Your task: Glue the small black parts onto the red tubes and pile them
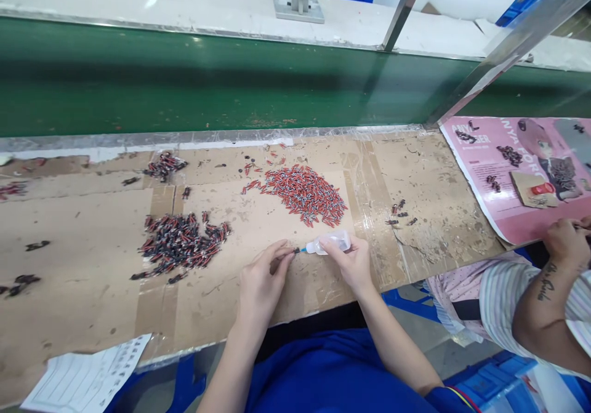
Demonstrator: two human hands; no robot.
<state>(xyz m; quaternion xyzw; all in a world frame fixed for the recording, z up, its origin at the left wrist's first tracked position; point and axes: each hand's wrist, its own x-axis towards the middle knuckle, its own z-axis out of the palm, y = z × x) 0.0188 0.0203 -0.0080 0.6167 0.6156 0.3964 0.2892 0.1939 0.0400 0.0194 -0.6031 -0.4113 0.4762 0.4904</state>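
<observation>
My left hand (264, 277) pinches a small dark part (296, 250) between thumb and fingertips, just above the cardboard-covered bench. In my right hand (353, 262) is a clear squeeze bottle (329, 242), lying nearly level. Its thin blue nozzle points left and meets, or almost meets, the small part; I cannot tell which. Beyond my hands spreads a pile of small red and silver parts (307, 192). Left of my left hand lies a heap of black and red parts (180, 240).
A green conveyor belt (207, 87) runs behind the bench, with metal posts on its far side. To the right, a co-worker's hand (567, 244) rests by a pink poster (494, 197) bearing small parts. A paper sheet (85, 376) hangs over the front left edge.
</observation>
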